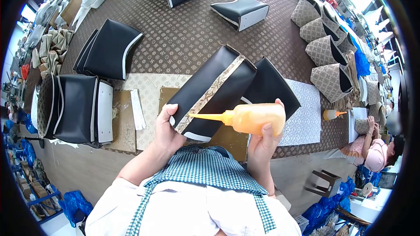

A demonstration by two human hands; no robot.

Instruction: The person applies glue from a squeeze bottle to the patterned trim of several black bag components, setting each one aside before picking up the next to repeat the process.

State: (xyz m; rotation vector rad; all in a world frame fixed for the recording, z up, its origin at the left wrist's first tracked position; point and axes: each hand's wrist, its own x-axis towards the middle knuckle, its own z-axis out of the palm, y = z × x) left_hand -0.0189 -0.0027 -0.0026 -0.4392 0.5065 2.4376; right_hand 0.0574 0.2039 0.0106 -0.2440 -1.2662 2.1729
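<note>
My left hand grips the lower left end of a black bag piece, thumb on its face. A patterned tan strip runs lengthwise along the piece, which is tilted up to the right. In my right hand is an orange squeeze bottle, held sideways. Its long yellow nozzle points left, and the tip is at the lower part of the strip; whether it touches cannot be made out. Behind the held piece lies another black piece.
Black bag pieces stand at the left and far side of the patterned table. Several patterned bag pieces line the right. A second glue bottle lies near the right edge. A person in pink sits far right, beside a stool.
</note>
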